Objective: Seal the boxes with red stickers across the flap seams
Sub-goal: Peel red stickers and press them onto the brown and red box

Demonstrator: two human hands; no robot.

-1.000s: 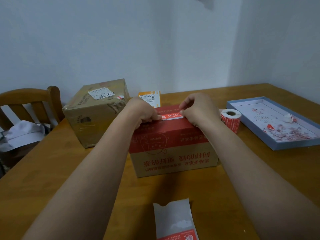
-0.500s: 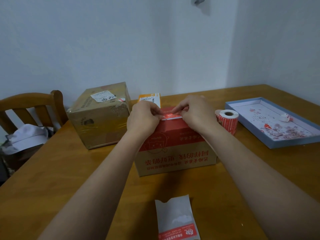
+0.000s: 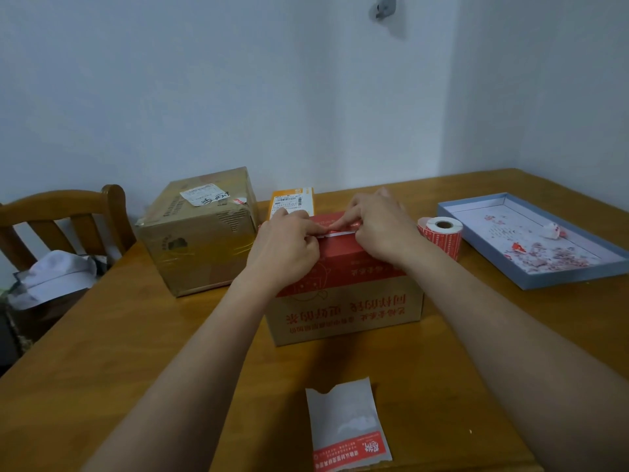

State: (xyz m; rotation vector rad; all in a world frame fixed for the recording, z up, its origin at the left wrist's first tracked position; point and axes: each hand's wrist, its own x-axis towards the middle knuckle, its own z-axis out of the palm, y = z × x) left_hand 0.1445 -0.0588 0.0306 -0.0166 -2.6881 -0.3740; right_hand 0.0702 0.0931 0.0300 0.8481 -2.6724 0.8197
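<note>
Pressing a glossy red sticker [image 3: 335, 230] onto the rectangular cardboard box [image 3: 343, 294].

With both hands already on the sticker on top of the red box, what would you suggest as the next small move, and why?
Probably press the red sticker flat and smooth it outward along the seam. Both the left hand and right hand have fingertips on it atop the red box, and a white edge shows along its near side, so it may not be fully stuck down yet.
</note>
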